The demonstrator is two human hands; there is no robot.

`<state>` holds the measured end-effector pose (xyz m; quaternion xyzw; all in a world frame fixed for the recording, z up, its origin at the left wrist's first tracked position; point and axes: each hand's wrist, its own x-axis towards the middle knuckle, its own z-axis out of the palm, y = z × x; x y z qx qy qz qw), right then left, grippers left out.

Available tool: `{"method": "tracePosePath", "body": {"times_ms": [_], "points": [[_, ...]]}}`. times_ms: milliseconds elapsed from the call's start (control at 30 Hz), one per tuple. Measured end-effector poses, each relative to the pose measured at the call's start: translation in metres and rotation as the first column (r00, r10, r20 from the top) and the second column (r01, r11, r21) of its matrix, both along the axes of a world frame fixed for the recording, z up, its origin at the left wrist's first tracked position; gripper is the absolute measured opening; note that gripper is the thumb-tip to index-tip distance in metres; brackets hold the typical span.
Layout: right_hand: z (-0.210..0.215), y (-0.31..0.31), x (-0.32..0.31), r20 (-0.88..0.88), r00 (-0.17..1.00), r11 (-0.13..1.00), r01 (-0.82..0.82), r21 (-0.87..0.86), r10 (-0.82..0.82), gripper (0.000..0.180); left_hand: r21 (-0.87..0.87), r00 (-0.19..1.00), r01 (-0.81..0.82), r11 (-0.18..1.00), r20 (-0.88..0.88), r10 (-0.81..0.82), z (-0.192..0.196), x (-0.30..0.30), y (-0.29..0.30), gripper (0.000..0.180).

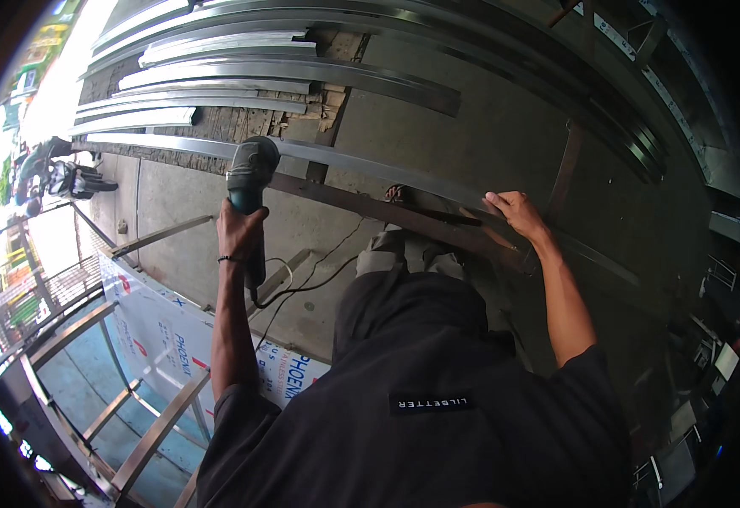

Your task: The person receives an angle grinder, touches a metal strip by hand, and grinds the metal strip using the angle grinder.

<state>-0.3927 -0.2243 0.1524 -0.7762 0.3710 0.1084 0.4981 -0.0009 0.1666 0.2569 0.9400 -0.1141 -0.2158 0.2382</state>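
Now, left hand: closed around the body of the grinder (251,173), fingers wrapped and thumb along its side; the hand (241,230) wears a dark band (232,258) at the wrist.
Right hand: nearly closed, thumb and fingers pinching the near edge of the strip (361,164) well along to the right; the hand (515,213) is well apart from the grinder.
Grinder: dark green and black, its head over the strip, its rear end toward the person; whether its disc touches the metal cannot be told.
Cord: black (306,289), leaving the grinder's rear and curving right toward the person's legs.
Strip: long, flat and grey, running from the surface (238,127) at left, below the grinder's head, to the right hand and on past it.
Bar: brown (370,203), just on the near side of the strip, roughly alongside it.
Surface: worn wood, carrying several shiny metal lengths (260,71) laid side by side beyond the strip.
Foot: partly seen (395,193), between strip and bar.
Lower left: a panel (171,317) with printed film, beside a metal frame (162,427).
Far left: a parked motorbike (82,182).
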Motion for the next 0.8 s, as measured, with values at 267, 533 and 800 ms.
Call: {"method": "tracePosePath", "body": {"times_ms": [267,533,800], "points": [[-0.007,-0.005,-0.004,-0.064,0.998,1.000,-0.015,0.001,0.016,0.058,0.021,0.995,0.092,0.996,-0.032,-0.091,0.004,-0.033,-0.015,0.058],[-0.001,-0.005,-0.003,-0.062,0.998,1.000,-0.009,0.002,0.009,0.058,0.021,0.960,0.210,0.977,-0.196,-0.202,0.027,-0.123,-0.060,0.050],[-0.006,0.006,-0.002,0.014,1.000,0.997,-0.009,-0.076,0.010,0.057,-0.028,0.920,0.300,0.954,-0.257,-0.297,0.036,-0.162,-0.077,0.050]]}}
